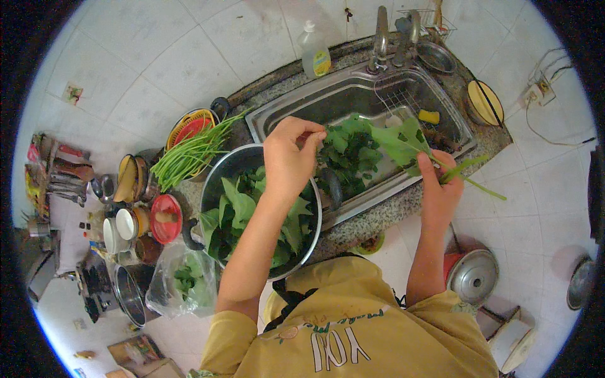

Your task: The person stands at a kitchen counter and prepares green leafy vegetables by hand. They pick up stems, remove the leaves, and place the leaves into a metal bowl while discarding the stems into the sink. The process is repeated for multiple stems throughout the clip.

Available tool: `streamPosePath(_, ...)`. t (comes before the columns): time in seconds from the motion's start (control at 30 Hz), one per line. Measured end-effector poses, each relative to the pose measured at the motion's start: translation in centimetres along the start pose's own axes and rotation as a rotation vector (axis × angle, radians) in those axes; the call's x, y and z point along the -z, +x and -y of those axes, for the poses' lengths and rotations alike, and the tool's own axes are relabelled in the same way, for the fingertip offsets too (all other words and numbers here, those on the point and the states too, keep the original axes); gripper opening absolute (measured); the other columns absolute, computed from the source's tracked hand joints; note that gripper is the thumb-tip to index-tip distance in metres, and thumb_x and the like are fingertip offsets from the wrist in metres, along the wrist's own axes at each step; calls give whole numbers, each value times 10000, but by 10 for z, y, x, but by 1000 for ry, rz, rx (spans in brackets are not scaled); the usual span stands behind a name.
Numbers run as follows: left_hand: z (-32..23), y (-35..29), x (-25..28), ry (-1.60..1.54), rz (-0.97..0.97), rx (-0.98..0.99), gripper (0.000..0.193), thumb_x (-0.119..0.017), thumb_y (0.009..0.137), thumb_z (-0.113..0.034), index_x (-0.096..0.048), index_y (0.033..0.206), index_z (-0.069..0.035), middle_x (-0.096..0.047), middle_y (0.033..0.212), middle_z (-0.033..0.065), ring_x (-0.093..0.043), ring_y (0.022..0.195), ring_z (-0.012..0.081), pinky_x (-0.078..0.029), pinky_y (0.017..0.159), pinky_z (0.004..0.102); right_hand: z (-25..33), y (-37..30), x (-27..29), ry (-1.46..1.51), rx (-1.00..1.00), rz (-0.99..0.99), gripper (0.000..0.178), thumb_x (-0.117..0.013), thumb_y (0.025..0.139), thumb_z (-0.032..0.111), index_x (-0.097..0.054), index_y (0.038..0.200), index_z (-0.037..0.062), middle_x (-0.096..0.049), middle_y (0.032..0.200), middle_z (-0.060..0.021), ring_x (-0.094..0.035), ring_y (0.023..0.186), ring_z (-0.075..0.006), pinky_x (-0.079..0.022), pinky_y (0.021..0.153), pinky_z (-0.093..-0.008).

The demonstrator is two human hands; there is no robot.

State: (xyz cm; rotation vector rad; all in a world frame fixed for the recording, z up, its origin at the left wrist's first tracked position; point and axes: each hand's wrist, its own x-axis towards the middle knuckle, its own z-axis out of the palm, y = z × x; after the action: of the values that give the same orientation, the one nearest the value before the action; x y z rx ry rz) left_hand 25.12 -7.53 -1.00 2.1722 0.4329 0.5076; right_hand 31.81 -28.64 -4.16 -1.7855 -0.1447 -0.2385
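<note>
Right hand (439,183) gripping leafy stems (466,165); left hand (291,148) above leaf-filled pot (319,217); greens (350,154) in sink (324,104).

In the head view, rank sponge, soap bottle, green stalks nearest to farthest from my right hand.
1. Yellow sponge: in the sink, ahead of the right hand.
2. Dish soap bottle: behind the sink, farther left.
3. Long green stalks: left of the sink.

The pot (238,165) stands left of the sink (290,113).
</note>
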Motion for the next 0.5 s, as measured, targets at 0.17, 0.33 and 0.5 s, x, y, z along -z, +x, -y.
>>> streamPosePath(0.17, -7, -11, -2, -263, 86, -303, 535, -683, 683, -141, -472, 1166, -49, -554, 1083, 63, -531, 980, 185, -421, 842, 310, 11, -16, -10, 263, -140, 310, 170, -683, 694, 95, -612, 829, 20, -572, 903, -35, -536, 775, -124, -427, 697, -241)
streamPosePath(0.33, -13, -39, 17, -224, 77, -192, 158, -661, 670, -65, -629, 822, -38, -573, 721, 83, -537, 651, 207, -417, 586, 293, 31, -30, -31, 368, -51, 519, 170, -671, 676, 59, -618, 833, 23, -561, 925, -45, -542, 829, -137, -434, 727, -249)
streamPosePath(0.5, -4, -61, 53, -23, -171, -346, 145, -623, 628, 23, -598, 755, -43, -557, 780, 75, -540, 718, 236, -432, 633, 306, 47, -40, -51, 490, -150, 457, 77, -622, 707, 29, -609, 783, 28, -581, 828, -35, -482, 604, -69, -374, 527, -180)
